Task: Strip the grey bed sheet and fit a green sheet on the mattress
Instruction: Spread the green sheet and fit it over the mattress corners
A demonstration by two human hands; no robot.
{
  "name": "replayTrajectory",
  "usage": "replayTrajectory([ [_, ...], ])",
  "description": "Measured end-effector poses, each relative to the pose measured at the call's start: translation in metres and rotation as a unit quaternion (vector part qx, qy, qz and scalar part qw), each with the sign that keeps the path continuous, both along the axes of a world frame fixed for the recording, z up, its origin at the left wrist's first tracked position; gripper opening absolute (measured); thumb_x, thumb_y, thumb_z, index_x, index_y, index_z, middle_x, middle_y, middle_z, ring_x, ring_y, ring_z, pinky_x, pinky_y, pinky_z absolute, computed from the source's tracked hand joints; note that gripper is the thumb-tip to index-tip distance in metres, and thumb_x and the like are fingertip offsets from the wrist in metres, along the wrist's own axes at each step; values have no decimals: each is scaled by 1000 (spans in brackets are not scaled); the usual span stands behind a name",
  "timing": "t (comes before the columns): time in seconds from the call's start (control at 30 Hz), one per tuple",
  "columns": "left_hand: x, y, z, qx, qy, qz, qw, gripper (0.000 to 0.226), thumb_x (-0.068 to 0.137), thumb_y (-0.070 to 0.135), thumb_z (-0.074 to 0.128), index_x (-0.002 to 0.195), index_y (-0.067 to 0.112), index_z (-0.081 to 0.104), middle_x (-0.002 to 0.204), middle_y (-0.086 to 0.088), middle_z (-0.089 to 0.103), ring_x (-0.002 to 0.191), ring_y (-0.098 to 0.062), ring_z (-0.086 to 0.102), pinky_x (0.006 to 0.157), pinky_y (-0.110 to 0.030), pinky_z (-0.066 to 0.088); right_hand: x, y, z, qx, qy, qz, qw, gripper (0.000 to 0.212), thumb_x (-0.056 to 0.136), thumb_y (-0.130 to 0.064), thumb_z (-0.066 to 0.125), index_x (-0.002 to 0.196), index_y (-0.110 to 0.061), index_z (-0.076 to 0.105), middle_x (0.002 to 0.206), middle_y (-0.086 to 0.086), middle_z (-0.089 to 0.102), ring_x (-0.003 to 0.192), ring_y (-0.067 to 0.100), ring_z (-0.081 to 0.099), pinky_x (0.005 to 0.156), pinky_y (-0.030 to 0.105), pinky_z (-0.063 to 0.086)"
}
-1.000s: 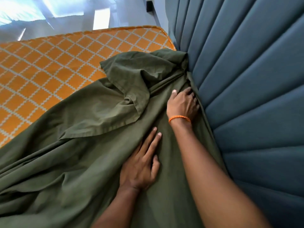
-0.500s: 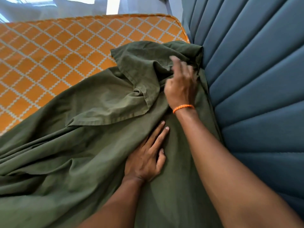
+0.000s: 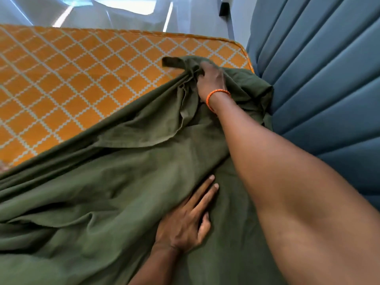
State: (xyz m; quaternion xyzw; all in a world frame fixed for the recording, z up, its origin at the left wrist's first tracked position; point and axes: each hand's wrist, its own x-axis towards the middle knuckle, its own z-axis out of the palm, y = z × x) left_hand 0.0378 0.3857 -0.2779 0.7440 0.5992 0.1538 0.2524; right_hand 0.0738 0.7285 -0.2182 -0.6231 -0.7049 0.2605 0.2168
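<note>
Gripping bunched green sheet (image 3: 131,182) in right hand (image 3: 210,81), left hand (image 3: 185,221) pressing flat; pulling smoothly toward mattress (image 3: 82,68) corner advisable.

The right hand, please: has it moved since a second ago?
Yes. The right hand left the headboard side, now gripping the green sheet nearer the mattress corner.

The right hand (image 3: 210,81) grips a bunched corner of the olive-green cotton sheet (image 3: 123,182) over the orange lattice-patterned mattress (image 3: 82,79); the left hand (image 3: 185,221) presses it flat.
</note>
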Motion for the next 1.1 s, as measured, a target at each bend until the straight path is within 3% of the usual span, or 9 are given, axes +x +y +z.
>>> replayTrajectory([
  [0.17, 0, 2, -6, 43, 104, -13, 993, 87, 86, 42, 63, 165, 28, 29, 175, 8, 16, 161, -18, 17, 122, -57, 32, -20, 65, 37, 57, 224, -98, 968, 32, 92, 0, 50, 114, -1, 72, 115, 10, 70, 112, 23, 62, 99, 20, 45],
  [0.27, 0, 2, -9, 59, 135, -7, 989, 89, 86, 44, 64, 166, 26, 28, 175, 6, 16, 161, -20, 17, 121, -60, 27, -13, 81, 31, 8, 272, -51, 961, 34, 97, -10, 57, 128, -1, 68, 123, 4, 67, 114, 14, 58, 91, -2, 36],
  [0.4, -1, 2, -8, 63, 144, -5, 988, 90, 85, 44, 65, 165, 26, 29, 175, 6, 17, 161, -20, 17, 122, -59, 26, 13, 68, -34, -113, 141, -16, 983, 79, 88, -19, 61, 160, -35, 33, 155, 2, 50, 134, 15, 50, 122, 32, 32],
  [0.53, 0, 0, -7, 57, 148, -7, 987, 88, 86, 42, 62, 166, 26, 28, 175, 7, 15, 161, -19, 16, 122, -60, 28, 33, 34, -26, 121, 50, -119, 984, 48, 92, -19, 46, 131, -29, 70, 127, 4, 71, 122, 28, 61, 105, 45, 47],
  [0.63, 1, 0, -6, 57, 147, -8, 987, 86, 87, 39, 62, 165, 25, 29, 175, 6, 16, 161, -19, 17, 121, -61, 31, 61, -15, -27, 193, -127, -209, 950, 34, 93, -20, 45, 112, -21, 73, 115, 7, 70, 113, 31, 61, 95, 46, 43],
  [0.7, 1, 1, -5, 59, 151, -4, 987, 85, 88, 38, 61, 165, 25, 30, 175, 6, 17, 161, -19, 18, 121, -62, 32, 78, -39, -43, 128, -192, -236, 944, 34, 97, -26, 44, 120, -15, 67, 122, 11, 67, 117, 34, 60, 96, 49, 44],
  [0.8, 1, 0, -4, 69, 154, 0, 986, 83, 88, 38, 60, 165, 24, 31, 174, 7, 18, 161, -19, 19, 121, -62, 31, 92, -35, -62, 24, -179, -227, 957, 67, 99, -49, 44, 148, -4, 44, 139, 22, 59, 127, 40, 56, 100, 52, 47],
  [1.0, 0, 1, -7, 72, 160, -5, 984, 84, 88, 39, 59, 165, 24, 30, 175, 7, 17, 161, -20, 18, 121, -62, 32, 134, 32, -53, -208, 63, -182, 959, 91, 94, -72, 51, 158, -10, 36, 164, 14, 36, 150, 33, 36, 123, 38, 25],
  [1.1, 0, 1, -7, 74, 159, -2, 984, 83, 89, 39, 58, 165, 25, 29, 175, 7, 17, 161, -19, 18, 121, -61, 31, 127, 41, -61, -188, 63, -213, 957, 88, 95, -73, 48, 155, -10, 40, 161, 17, 40, 147, 36, 39, 122, 41, 27],
])
